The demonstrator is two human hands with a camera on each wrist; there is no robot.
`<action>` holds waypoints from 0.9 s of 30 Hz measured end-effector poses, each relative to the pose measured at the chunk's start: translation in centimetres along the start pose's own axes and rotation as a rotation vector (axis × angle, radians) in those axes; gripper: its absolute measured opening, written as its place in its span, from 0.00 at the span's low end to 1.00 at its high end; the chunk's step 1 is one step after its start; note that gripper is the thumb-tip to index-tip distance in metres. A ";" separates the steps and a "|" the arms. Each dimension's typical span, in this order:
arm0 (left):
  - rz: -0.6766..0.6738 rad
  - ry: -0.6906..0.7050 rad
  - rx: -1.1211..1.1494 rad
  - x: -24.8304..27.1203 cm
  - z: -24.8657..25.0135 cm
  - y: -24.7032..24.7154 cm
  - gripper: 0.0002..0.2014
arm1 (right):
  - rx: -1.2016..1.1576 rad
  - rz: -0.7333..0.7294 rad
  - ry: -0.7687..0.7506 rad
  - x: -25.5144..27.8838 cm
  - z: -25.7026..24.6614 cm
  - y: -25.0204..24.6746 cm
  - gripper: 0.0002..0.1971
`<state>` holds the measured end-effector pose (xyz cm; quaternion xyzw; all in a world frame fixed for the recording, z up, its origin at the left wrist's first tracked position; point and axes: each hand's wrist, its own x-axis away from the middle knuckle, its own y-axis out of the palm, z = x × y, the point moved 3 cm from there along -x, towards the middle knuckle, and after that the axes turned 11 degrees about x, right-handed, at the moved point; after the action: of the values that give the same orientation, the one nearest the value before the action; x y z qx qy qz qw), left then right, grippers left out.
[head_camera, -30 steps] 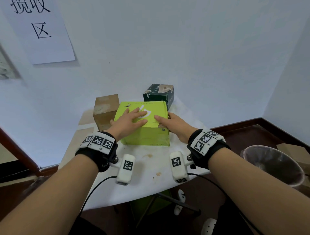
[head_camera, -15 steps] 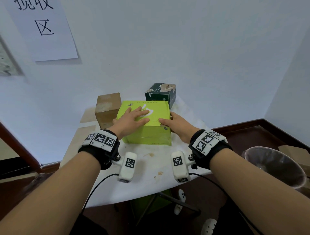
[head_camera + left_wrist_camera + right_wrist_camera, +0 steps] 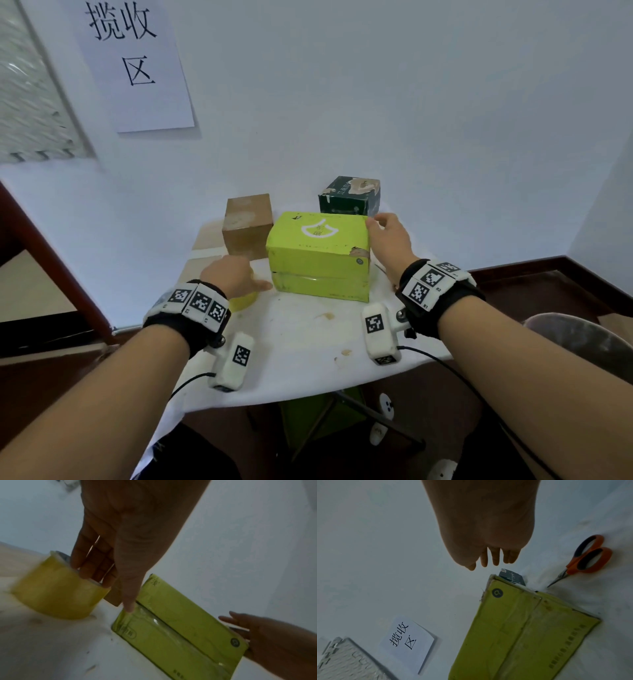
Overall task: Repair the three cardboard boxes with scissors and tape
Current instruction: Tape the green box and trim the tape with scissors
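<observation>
A parcel drop-off corner, as I see it through the head camera.

Beyond my hands hangs a paper sign (image 3: 137,61) reading 揽收区, parcel collection area, on a bare white wall (image 3: 411,102). Ahead of my fingers, worn boxes (image 3: 247,224) crowd a small white table (image 3: 298,342); scissors (image 3: 583,559) lie right of my right hand.

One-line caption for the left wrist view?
Left hand grips the yellow tape roll beside the taped green box.
</observation>
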<state>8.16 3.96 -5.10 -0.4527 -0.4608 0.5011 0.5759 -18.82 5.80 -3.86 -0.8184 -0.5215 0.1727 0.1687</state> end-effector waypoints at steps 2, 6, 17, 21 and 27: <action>0.037 -0.008 -0.033 0.1 -0.6 0.3 0.26 | -0.003 0.013 -0.032 0.1 -0.4 -0.2 0.17; -0.006 -0.040 -0.094 0.8 -1.7 -0.1 0.10 | -0.032 0.009 -0.077 0.9 -1.4 -0.4 0.15; 0.380 0.573 0.484 4.5 2.3 -10.0 0.03 | -0.160 -0.138 -0.338 1.3 -8.2 -0.7 0.11; 0.375 0.683 0.530 4.3 6.3 -10.5 0.03 | -0.219 -0.282 -0.371 1.5 -10.1 -1.8 0.17; 0.301 0.644 0.686 3.6 9.1 -10.0 0.07 | -0.277 -0.200 -0.388 1.4 -9.2 -3.7 0.17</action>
<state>1.12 7.24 6.54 -0.4306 0.0027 0.5360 0.7261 -16.98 7.72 5.82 -0.7298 -0.6410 0.2356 -0.0321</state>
